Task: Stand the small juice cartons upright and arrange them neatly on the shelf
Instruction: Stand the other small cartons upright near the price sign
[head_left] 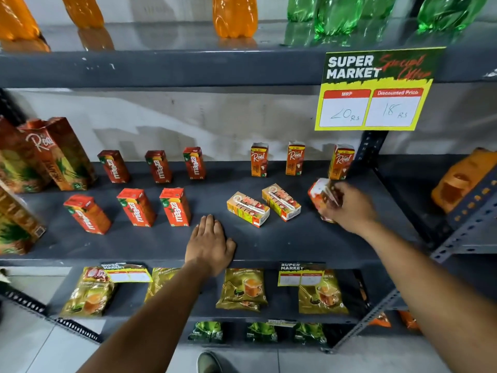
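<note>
price sign [376,90] | orange bottles [234,16] | green bottles [336,14] | tea packets [243,289]

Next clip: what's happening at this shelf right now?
A person is tidying small juice cartons on a dark grey metal shelf. The right hand grips a small orange-and-white carton, tilted, near the shelf's right end. The left hand rests flat on the shelf's front edge, holding nothing. Two small orange cartons with straws facing up lie on their sides. Six red mango cartons and three orange cartons at the back already stand upright.
</note>
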{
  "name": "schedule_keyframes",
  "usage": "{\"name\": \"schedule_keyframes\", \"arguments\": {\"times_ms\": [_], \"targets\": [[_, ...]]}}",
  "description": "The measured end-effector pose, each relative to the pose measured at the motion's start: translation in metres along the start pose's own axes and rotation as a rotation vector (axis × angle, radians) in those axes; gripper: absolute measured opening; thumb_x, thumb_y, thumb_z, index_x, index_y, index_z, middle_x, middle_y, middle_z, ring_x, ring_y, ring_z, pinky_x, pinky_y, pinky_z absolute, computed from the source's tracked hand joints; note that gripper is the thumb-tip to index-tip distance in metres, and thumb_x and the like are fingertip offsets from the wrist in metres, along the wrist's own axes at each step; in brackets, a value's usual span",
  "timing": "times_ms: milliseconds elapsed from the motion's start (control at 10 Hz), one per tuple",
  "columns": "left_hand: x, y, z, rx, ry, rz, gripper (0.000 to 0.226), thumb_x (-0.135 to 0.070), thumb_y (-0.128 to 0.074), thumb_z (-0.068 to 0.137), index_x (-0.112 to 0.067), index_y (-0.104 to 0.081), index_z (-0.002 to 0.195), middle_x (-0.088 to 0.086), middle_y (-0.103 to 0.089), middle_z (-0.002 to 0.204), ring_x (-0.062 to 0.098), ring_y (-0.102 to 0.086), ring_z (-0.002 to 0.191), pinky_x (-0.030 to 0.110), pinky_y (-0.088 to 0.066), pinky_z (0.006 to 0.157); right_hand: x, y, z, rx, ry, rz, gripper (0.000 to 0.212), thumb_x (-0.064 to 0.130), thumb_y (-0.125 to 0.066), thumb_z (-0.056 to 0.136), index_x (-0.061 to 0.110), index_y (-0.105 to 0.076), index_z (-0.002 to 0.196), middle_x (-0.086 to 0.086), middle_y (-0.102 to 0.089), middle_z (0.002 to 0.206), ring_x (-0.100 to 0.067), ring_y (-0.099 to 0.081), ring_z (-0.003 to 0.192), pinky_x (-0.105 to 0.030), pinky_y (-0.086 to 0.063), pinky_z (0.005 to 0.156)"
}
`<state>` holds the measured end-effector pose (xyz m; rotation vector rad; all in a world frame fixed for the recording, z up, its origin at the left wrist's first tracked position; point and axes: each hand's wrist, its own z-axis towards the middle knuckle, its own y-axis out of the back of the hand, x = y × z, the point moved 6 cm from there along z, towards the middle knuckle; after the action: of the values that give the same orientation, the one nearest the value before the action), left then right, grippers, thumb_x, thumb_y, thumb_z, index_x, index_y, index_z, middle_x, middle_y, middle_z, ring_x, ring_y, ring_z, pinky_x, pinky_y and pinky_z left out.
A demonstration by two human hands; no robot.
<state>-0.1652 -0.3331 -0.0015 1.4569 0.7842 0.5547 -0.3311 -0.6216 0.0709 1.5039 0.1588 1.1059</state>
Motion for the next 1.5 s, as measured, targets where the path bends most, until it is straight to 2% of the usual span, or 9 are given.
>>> {"name": "schedule_keyframes", "arguments": {"times_ms": [200, 500, 600, 700, 900, 1100, 1300, 1400, 1500], "targets": [[0.002, -0.002, -0.001, 0.025, -0.043, 0.038, 0.069, -0.043, -0.018, 0.099, -0.001, -0.002, 0.152, 0.015, 0.005, 0.163, 0.025, 0.007, 0.151, 0.036, 0.002, 0.121, -0.03, -0.035, -0.007, -0.388, -0.307, 0.43, 0.057, 0.038, -0.083, 0.058, 0.017, -0.051, 0.1, -0.01, -0.063, 0.104, -0.028, -0.064, 0.089, -0.036, -0.053, 0.07], [0.003, -0.004, -0.001, 0.013, -0.031, 0.023, 0.08, -0.049, -0.008, 0.088, -0.002, -0.006, 0.153, 0.014, 0.002, 0.164, 0.025, 0.005, 0.151, 0.036, 0.001, 0.12, -0.017, -0.013, -0.021, -0.439, -0.281, 0.389, 0.094, 0.059, -0.079, 0.058, 0.013, -0.038, 0.128, -0.012, -0.045, 0.13, -0.026, -0.053, 0.11, -0.044, -0.051, 0.086], [0.002, -0.004, 0.0, 0.012, -0.031, 0.015, 0.08, -0.049, -0.009, 0.088, -0.002, -0.006, 0.152, 0.015, 0.001, 0.164, 0.025, 0.004, 0.151, 0.036, 0.001, 0.121, -0.011, 0.005, -0.009, -0.371, -0.261, 0.198, 0.091, 0.074, -0.067, 0.059, 0.015, -0.046, 0.125, -0.011, -0.049, 0.129, -0.029, -0.054, 0.113, -0.046, -0.05, 0.089], [0.002, -0.004, -0.002, 0.011, -0.029, 0.014, 0.078, -0.049, -0.011, 0.09, -0.002, -0.007, 0.152, 0.015, 0.0, 0.164, 0.026, 0.003, 0.151, 0.037, -0.001, 0.121, -0.002, 0.018, 0.023, -0.037, -0.243, -0.077, 0.071, 0.078, -0.057, 0.06, 0.018, -0.066, 0.097, -0.008, -0.067, 0.103, -0.029, -0.063, 0.093, -0.036, -0.052, 0.075], [0.001, -0.003, -0.004, 0.026, -0.025, 0.013, 0.07, -0.045, -0.019, 0.099, -0.002, -0.006, 0.153, 0.014, 0.002, 0.164, 0.025, 0.004, 0.151, 0.038, -0.001, 0.122, 0.039, 0.033, 0.048, 0.402, 0.052, -0.546, 0.045, 0.038, -0.073, 0.068, 0.017, -0.064, 0.106, -0.008, -0.067, 0.101, -0.027, -0.062, 0.088, -0.037, -0.055, 0.081], [0.001, -0.003, -0.003, 0.035, -0.014, 0.026, 0.069, -0.045, -0.019, 0.099, -0.003, -0.005, 0.153, 0.013, 0.003, 0.164, 0.025, 0.005, 0.151, 0.038, -0.001, 0.122, 0.062, 0.034, 0.031, 0.386, 0.663, -0.904, 0.035, 0.018, -0.063, 0.081, 0.031, -0.054, 0.112, 0.004, -0.061, 0.116, -0.024, -0.055, 0.107, -0.037, -0.049, 0.082], [0.001, -0.003, -0.003, 0.038, -0.014, 0.02, 0.069, -0.045, -0.019, 0.099, -0.004, -0.005, 0.153, 0.013, 0.003, 0.164, 0.025, 0.005, 0.151, 0.038, -0.001, 0.122, 0.059, 0.032, 0.028, 0.348, 0.776, -1.138, 0.057, 0.019, -0.064, 0.084, 0.029, -0.04, 0.134, 0.002, -0.05, 0.139, -0.025, -0.048, 0.124, -0.04, -0.045, 0.095], [0.0, -0.003, -0.003, 0.032, -0.016, 0.019, 0.069, -0.045, -0.019, 0.099, -0.004, -0.005, 0.153, 0.013, 0.003, 0.164, 0.025, 0.005, 0.151, 0.038, -0.001, 0.122, 0.064, 0.039, 0.024, 0.393, 0.691, -1.037, 0.075, 0.018, -0.066, 0.08, 0.029, -0.029, 0.144, 0.001, -0.04, 0.148, -0.024, -0.04, 0.133, -0.04, -0.041, 0.102], [0.001, -0.003, -0.002, 0.026, -0.016, 0.017, 0.07, -0.046, -0.019, 0.099, -0.004, -0.005, 0.153, 0.013, 0.003, 0.164, 0.025, 0.005, 0.151, 0.038, -0.002, 0.123, 0.097, 0.041, 0.009, 0.313, 0.522, -0.446, 0.069, 0.023, -0.065, 0.078, 0.025, -0.037, 0.141, -0.003, -0.048, 0.135, -0.02, -0.051, 0.117, -0.037, -0.047, 0.095]]}}
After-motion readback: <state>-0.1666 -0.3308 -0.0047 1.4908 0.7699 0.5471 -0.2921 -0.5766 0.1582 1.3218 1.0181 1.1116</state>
